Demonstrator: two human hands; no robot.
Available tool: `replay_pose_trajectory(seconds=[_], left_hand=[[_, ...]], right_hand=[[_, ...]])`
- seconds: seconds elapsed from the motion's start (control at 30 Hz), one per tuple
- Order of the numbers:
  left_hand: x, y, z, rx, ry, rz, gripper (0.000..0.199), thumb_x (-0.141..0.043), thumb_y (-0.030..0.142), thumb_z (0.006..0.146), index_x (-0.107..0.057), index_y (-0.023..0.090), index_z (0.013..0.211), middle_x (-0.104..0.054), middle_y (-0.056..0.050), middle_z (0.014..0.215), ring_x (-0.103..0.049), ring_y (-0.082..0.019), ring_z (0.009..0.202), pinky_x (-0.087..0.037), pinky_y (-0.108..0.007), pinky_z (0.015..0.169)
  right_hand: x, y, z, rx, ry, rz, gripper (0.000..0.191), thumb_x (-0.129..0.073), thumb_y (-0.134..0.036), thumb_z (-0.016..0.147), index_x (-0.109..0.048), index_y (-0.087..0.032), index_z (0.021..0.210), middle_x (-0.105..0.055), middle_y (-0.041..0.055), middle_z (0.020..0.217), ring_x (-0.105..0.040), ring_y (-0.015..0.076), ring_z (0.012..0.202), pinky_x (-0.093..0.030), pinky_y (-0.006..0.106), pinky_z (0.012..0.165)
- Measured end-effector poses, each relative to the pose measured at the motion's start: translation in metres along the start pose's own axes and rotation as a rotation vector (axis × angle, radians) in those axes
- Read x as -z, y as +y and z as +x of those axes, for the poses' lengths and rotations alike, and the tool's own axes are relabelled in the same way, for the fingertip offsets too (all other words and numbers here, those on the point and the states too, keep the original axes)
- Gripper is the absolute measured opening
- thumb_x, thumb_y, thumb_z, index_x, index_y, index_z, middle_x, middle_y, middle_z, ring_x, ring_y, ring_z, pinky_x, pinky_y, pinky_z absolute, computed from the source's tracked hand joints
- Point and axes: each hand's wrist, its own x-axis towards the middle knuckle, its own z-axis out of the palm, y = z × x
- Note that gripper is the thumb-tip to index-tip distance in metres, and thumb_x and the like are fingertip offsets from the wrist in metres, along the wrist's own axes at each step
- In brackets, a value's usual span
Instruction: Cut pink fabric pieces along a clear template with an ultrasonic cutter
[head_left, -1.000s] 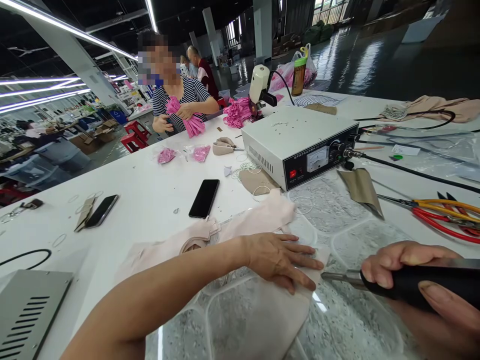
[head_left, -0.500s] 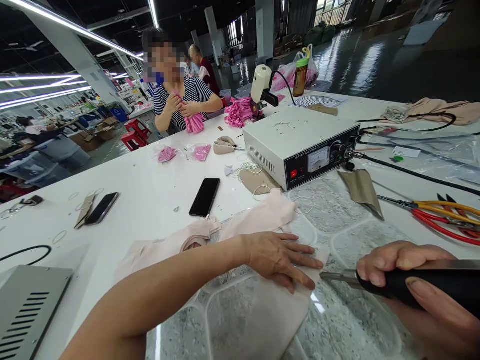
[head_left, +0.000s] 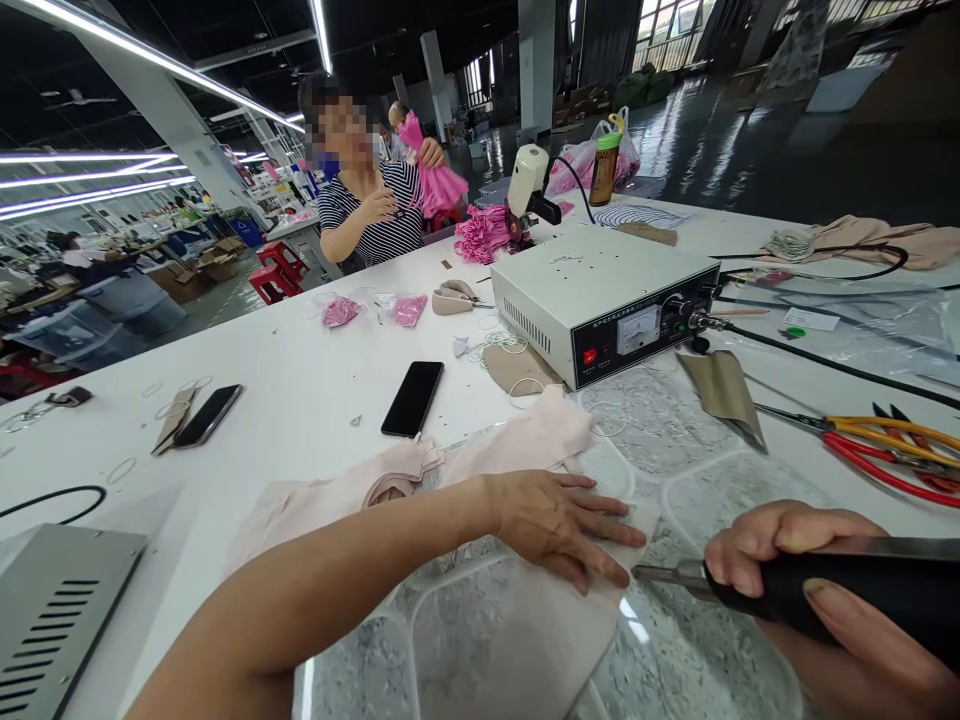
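My left hand (head_left: 566, 525) lies flat with fingers spread on a pale pink fabric piece (head_left: 532, 630), pressing it to the grey marbled board (head_left: 697, 650). My right hand (head_left: 787, 555) is wrapped round the black handle of an ultrasonic cutter (head_left: 885, 600). Its metal tip meets the fabric's right edge, just beside my left index fingertip. Beyond my left forearm are a folded pile of pink fabric (head_left: 315, 505) and another pink piece (head_left: 517, 435).
A generator box (head_left: 607, 290) with a dial stands behind the board. Orange- and red-handled pliers (head_left: 892, 450) lie at right. Two phones (head_left: 414, 398) rest on the white table, and a grey vented box (head_left: 64, 610) is at near left. Across the table, a co-worker (head_left: 375, 215) holds pink strips.
The cutter's tip has shifted slightly left and toward me along the fabric edge. My left hand stays in place. The co-worker's pink bundle has been lifted to the right, with the hands now apart.
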Motion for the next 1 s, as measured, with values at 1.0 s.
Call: replay_pose_trajectory(seconds=[1.0], left_hand=[[-0.005,0.000,0.000,0.018,0.052,-0.039,0.032,-0.056,0.045,0.092,-0.063,0.037,0.122,-0.045,0.008,0.145,-0.033,-0.018,0.140,-0.019,-0.031,0.117]], right_hand=[[0.020,0.005,-0.003,-0.022,-0.100,-0.062,0.017,-0.063,-0.035,0.078,-0.055,-0.024,0.070,-0.051,0.0040,0.066,-0.049,0.0215,0.049,-0.049,0.043,0.047]])
